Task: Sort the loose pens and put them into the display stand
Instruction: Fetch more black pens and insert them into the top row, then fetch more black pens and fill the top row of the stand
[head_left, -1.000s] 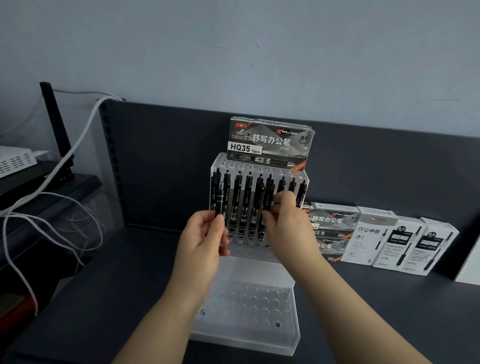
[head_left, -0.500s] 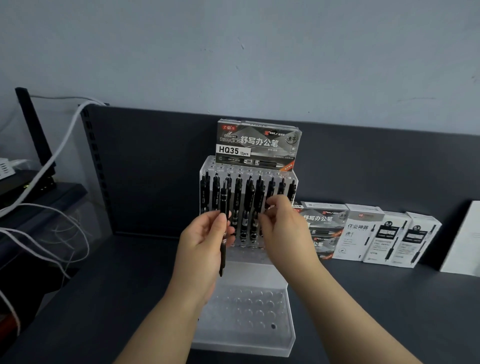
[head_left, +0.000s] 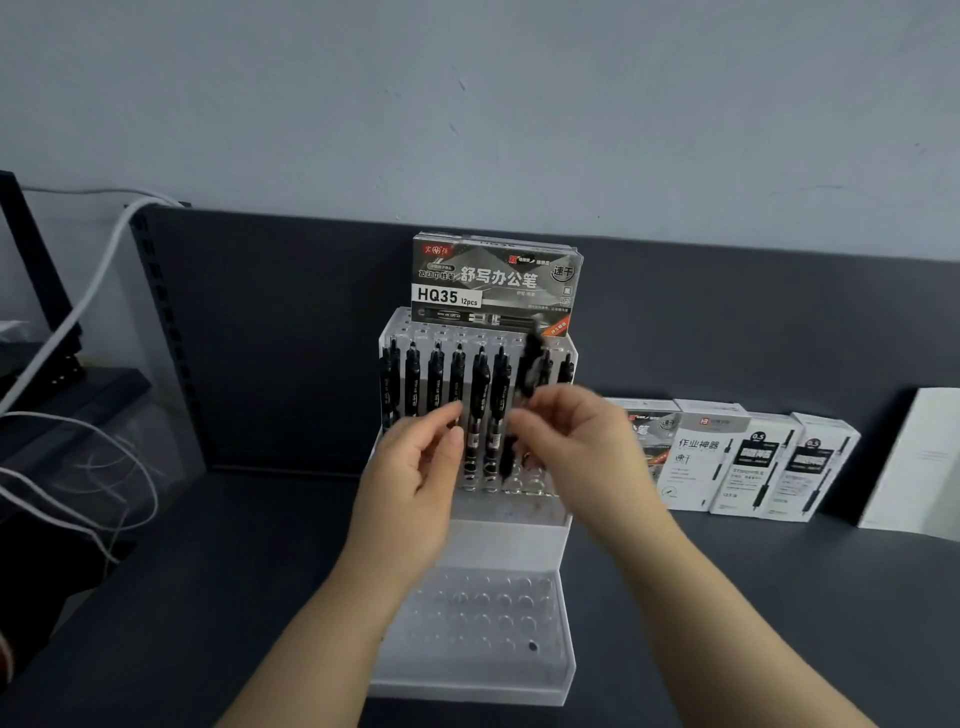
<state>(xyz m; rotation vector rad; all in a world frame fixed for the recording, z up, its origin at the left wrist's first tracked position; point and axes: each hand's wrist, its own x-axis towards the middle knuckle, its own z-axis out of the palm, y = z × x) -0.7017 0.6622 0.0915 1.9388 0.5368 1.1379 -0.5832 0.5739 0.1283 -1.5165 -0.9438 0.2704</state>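
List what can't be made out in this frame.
Head view only.
Pen in the right hand: motion blur smears its markings and tip.
Left hand: blur hides whether it grips anything.
Stand: left hand covers its lower left slots.
White boxes: fine print too small.

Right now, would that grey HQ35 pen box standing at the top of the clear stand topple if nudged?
Probably: the grey HQ35 pen box stands on its narrow edge, high on the clear plastic display stand. Likely light, being a twelve-pen pack.

The pen (head_left: 531, 364) I pinched in my right hand (head_left: 576, 447) was glossy black plastic; the display stand (head_left: 563, 670) clear, smooth plastic. The shelf (head_left: 208, 571) looked matt, the boxes (head_left: 748, 467) at its back edge matt white card.
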